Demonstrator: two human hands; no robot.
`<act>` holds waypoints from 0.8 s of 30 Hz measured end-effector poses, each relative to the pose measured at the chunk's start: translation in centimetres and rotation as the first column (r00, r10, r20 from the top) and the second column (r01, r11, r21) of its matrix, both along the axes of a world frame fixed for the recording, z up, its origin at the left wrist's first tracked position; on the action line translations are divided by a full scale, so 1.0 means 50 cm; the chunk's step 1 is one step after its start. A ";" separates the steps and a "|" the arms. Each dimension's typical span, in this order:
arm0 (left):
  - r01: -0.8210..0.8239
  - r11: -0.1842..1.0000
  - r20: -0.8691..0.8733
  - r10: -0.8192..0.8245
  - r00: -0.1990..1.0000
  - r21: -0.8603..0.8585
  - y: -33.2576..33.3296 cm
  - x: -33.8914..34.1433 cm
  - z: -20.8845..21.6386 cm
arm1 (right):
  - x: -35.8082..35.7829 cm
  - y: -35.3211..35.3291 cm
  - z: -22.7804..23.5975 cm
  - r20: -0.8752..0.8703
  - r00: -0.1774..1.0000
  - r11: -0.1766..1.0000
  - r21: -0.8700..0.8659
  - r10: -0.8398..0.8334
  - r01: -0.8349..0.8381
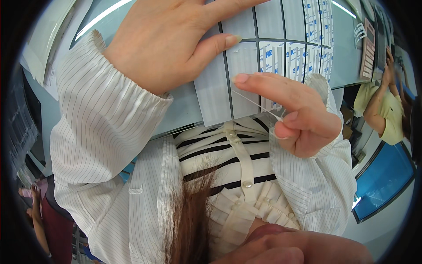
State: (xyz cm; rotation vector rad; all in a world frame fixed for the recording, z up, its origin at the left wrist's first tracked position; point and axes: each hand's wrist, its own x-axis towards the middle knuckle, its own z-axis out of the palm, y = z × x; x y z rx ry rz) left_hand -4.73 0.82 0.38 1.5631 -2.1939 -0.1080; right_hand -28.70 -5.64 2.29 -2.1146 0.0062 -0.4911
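My left hand (167, 42) lies spread over the upper left of a grid of flat pale panels (211, 99), its thumb resting on one of them. Pinched between the fingertips of my right hand (303, 112) is a thin white strip (257, 104), seen nearly edge-on, slanting up to the left above a plain panel. The index finger of that hand reaches out to the left. To its upper right, panels carry strips of adhesive tape with blue-printed white backing (295, 57). The tips of my left fingers run out of view at the top.
A glass-like tabletop (178, 112) bears the panels; its near edge meets my striped shirt. A pink calculator-like device (368, 48) lies at the far right. White sheets (48, 39) lie at the far left. Another person in yellow (387, 110) is at the right, near a blue panel (384, 180).
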 end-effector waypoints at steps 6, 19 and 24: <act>-0.016 1.000 0.024 0.016 1.000 0.004 0.009 0.024 -0.018 | 0.011 0.016 -0.005 0.002 1.000 0.983 0.184 0.021 -0.021; 0.018 0.997 -0.029 -0.021 0.999 -0.075 0.002 0.026 -0.037 | -0.001 0.060 -0.055 0.391 0.915 0.993 0.094 -0.103 0.071; 0.002 1.000 0.065 -0.001 0.998 -0.013 0.002 0.022 -0.001 | -0.016 0.073 -0.027 0.458 0.886 0.986 -0.102 -0.071 0.132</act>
